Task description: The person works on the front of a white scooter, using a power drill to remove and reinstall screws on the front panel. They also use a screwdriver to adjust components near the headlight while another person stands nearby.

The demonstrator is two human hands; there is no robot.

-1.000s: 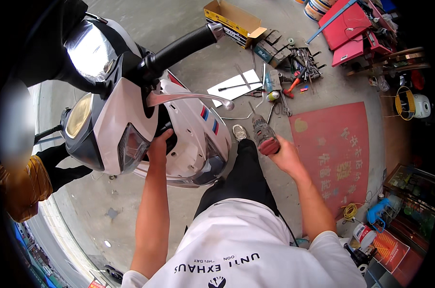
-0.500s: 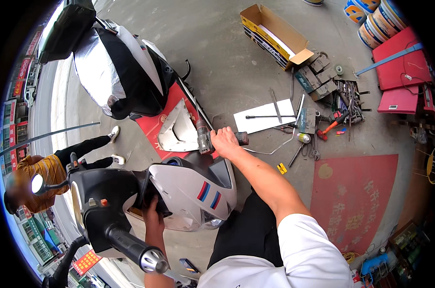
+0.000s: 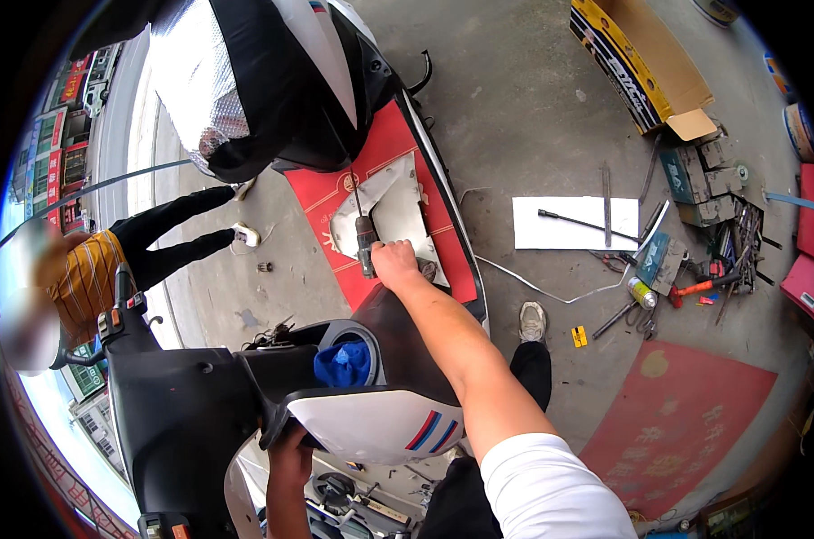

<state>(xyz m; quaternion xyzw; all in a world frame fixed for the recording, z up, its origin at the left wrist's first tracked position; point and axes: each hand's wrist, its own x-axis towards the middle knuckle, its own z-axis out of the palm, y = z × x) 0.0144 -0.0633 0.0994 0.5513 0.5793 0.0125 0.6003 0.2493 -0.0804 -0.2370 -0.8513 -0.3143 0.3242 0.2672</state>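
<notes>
My right hand (image 3: 395,263) is closed around a cordless drill (image 3: 365,235), whose long thin bit points away from me. The drill hangs over a silvery metal panel (image 3: 400,199) with a large opening, lying on a red printed sheet (image 3: 313,202). Nearer to me is a scooter with a white body panel (image 3: 362,425) that has blue and red stripes. My left hand (image 3: 290,442) reaches up under that panel's edge beside the black front cover (image 3: 187,409); its fingers are hidden. A bunched blue cloth (image 3: 342,363) sits in a round opening of the scooter.
A second scooter with a silver quilted cover (image 3: 191,81) stands beyond. To the right are an open cardboard box (image 3: 645,67), a white board (image 3: 551,235) with rods, a spray can (image 3: 641,293) and several hand tools (image 3: 730,242). A person in a striped shirt (image 3: 88,274) stands left.
The view has shifted, and my right arm reaches farther out. The drill has moved away from me and now points straight ahead over the metal panel. My left hand stays beneath the white panel.
</notes>
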